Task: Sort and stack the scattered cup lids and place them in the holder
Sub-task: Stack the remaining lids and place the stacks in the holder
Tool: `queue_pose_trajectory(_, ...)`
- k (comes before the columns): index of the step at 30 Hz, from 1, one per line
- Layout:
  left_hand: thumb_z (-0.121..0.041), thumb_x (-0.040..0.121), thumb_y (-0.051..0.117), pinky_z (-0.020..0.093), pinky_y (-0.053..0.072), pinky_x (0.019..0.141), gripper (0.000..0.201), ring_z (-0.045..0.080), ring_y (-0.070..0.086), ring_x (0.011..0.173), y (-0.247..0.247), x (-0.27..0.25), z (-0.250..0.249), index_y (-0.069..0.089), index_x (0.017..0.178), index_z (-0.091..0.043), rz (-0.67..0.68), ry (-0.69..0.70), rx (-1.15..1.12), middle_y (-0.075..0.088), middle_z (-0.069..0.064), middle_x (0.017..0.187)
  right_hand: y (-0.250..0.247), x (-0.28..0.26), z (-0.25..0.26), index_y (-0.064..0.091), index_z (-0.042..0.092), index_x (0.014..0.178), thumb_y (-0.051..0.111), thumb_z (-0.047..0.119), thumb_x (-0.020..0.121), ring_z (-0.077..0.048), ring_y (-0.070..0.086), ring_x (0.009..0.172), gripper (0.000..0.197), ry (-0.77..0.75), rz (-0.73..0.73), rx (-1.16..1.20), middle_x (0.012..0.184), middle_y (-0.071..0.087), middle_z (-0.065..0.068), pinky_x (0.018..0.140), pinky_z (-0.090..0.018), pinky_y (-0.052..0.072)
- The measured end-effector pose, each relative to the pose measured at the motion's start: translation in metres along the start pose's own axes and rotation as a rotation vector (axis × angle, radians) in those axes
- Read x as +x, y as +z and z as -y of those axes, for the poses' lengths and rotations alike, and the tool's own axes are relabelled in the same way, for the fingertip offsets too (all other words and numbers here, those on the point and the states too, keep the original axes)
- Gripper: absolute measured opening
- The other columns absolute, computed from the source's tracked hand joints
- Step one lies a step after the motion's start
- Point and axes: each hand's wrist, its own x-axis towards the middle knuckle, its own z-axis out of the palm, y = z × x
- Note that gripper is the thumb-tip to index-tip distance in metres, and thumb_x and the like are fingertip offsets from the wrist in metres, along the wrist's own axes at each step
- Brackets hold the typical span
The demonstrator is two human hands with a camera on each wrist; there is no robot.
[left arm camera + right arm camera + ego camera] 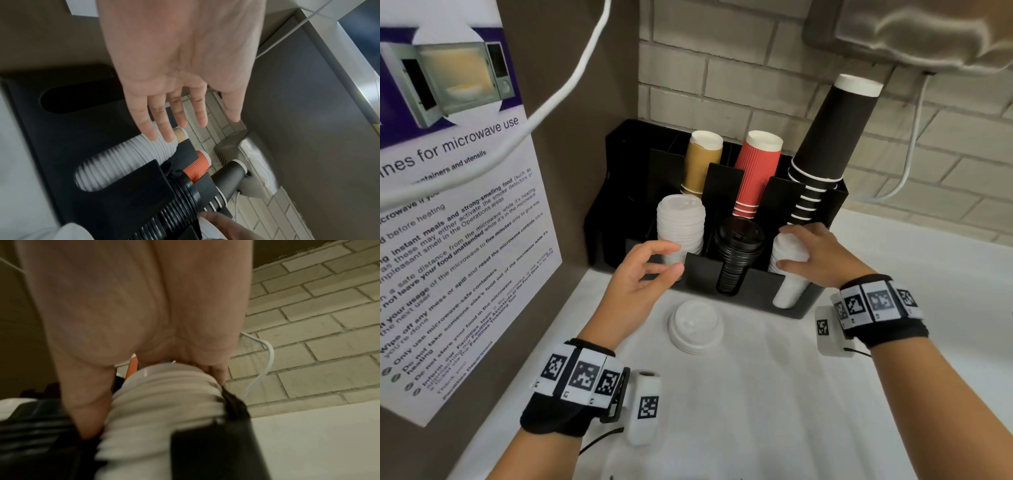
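Nearest on the white bench [774,394] a short stack of white round plastic cup lids [695,325] is lying flat, domes up, just in front of the black plastic holder [756,298]; how many lids are in it I cannot tell. The left hand [643,270] is hovering just left of the holder's front, its fingers [162,129] spread and loosely extended, grasping nothing. The right hand [822,253] is sitting on the white lid stack in the right front slot [789,274], thumb on the stack's left side and fingers curling over its top and far side, gripping it.

Three front slots are each holding one lid stack, each leaning back with its long axis running up and away: the right white one, a stack of black ribbed lids in the middle slot [738,253], and a tall white lid stack in the left slot [680,222].

Behind them three stacks of upside-down paper cups are tilting the same way: brown cups [702,161], red ribbed cups [756,171] and tall black cups [828,137]. The holder is standing against a pale brick wall [722,85], with a microwave notice [448,205] on the left panel
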Motion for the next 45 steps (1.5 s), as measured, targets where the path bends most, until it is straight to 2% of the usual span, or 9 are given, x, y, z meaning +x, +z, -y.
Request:
queue_pose_trajectory(7, -0.04, 0.081, 0.061, 0.018, 0.048, 0.083, 0.03, 0.0, 0.063, 0.091, 0.002, 0.001, 0.002, 0.061, 0.111, -0.034, 0.01, -0.004, 0.018, 0.058, -0.001, 0.124, 0.029, -0.006, -0.002, 0.017, 0.032, 0.152, 0.043, 0.043, 0.098, -0.034, 0.01, 0.145, 0.061, -0.016, -0.092, -0.139, 0.155, 0.014, -0.019, 0.118, -0.043, 0.014)
queue_pose_trajectory(16, -0.038, 0.082, 0.06, 0.023, 0.048, 0.085, 0.03, 0.001, 0.064, 0.088, 0.003, 0.003, 0.0, 0.061, 0.111, -0.03, 0.008, -0.003, 0.002, 0.058, 0.002, 0.123, 0.043, -0.024, 0.011, 0.019, 0.019, 0.153, 0.03, 0.045, 0.1, -0.043, 0.02, 0.14, 0.06, -0.04, -0.244, -0.371, 0.152, 0.021, -0.028, 0.116, -0.05, 0.017)
queue_pose_trajectory(21, -0.038, 0.086, 0.067, 0.028, 0.05, 0.088, 0.026, 0.001, 0.064, 0.091, 0.0, 0.004, 0.004, 0.062, 0.111, -0.031, -0.005, -0.011, 0.0, 0.059, 0.0, 0.124, 0.037, -0.045, 0.058, 0.051, 0.016, 0.136, 0.058, 0.038, 0.088, -0.037, 0.042, 0.124, 0.053, -0.306, -0.397, -0.227, 0.134, 0.046, -0.016, 0.101, -0.052, 0.036)
queue_pose_trajectory(23, -0.038, 0.085, 0.064, 0.03, 0.051, 0.091, 0.026, 0.003, 0.064, 0.094, 0.0, 0.005, 0.004, 0.062, 0.111, -0.033, -0.013, -0.017, 0.001, 0.059, -0.001, 0.124, 0.049, -0.052, 0.084, 0.055, 0.017, 0.129, 0.061, 0.035, 0.087, -0.029, 0.05, 0.112, 0.047, -0.47, -0.157, -0.1, 0.121, 0.053, -0.008, 0.092, -0.046, 0.044)
queue_pose_trajectory(26, -0.044, 0.081, 0.063, 0.032, 0.051, 0.092, 0.029, 0.009, 0.065, 0.098, 0.0, 0.005, 0.002, 0.062, 0.11, -0.036, -0.009, -0.021, -0.006, 0.06, -0.005, 0.123, 0.081, -0.056, 0.111, 0.033, 0.025, 0.146, 0.063, 0.05, 0.085, -0.03, 0.04, 0.125, 0.073, -0.344, 0.371, -0.138, 0.138, 0.039, -0.009, 0.103, -0.042, 0.04)
queue_pose_trajectory(29, -0.044, 0.082, 0.062, 0.029, 0.05, 0.089, 0.03, 0.008, 0.065, 0.096, 0.001, 0.005, 0.002, 0.062, 0.11, -0.035, 0.006, -0.016, -0.006, 0.06, -0.006, 0.123, 0.107, -0.049, 0.123, 0.012, 0.037, 0.15, 0.066, 0.057, 0.078, -0.036, 0.027, 0.134, 0.093, -0.209, 0.505, -0.314, 0.148, 0.022, -0.012, 0.104, -0.047, 0.038)
queue_pose_trajectory(32, -0.04, 0.083, 0.061, 0.028, 0.05, 0.087, 0.028, 0.007, 0.065, 0.096, 0.0, 0.005, 0.003, 0.062, 0.111, -0.035, 0.007, -0.014, -0.003, 0.06, -0.007, 0.122, 0.115, -0.039, 0.125, 0.023, 0.039, 0.144, 0.07, 0.053, 0.075, -0.035, 0.035, 0.126, 0.084, -0.195, 0.497, -0.312, 0.135, 0.032, -0.012, 0.092, -0.044, 0.045)
queue_pose_trajectory(39, -0.034, 0.082, 0.067, 0.026, 0.049, 0.085, 0.03, 0.004, 0.064, 0.095, -0.002, 0.005, -0.001, 0.061, 0.112, -0.033, 0.036, -0.015, -0.029, 0.06, -0.009, 0.119, 0.079, -0.036, 0.106, 0.041, 0.035, 0.132, 0.077, 0.044, 0.07, -0.025, 0.049, 0.113, 0.072, -0.198, 0.405, 0.091, 0.118, 0.046, -0.003, 0.093, -0.036, 0.046)
queue_pose_trajectory(45, -0.033, 0.058, 0.087, 0.044, 0.051, 0.099, 0.095, 0.016, 0.057, 0.123, 0.011, -0.003, -0.006, 0.041, 0.14, -0.042, 0.382, -0.079, -0.111, 0.048, -0.01, 0.142, 0.044, -0.068, 0.097, 0.046, 0.041, 0.124, 0.077, 0.039, 0.067, -0.004, 0.059, 0.106, 0.065, -0.22, 0.176, 0.812, 0.117, 0.058, 0.013, 0.087, -0.023, 0.052)
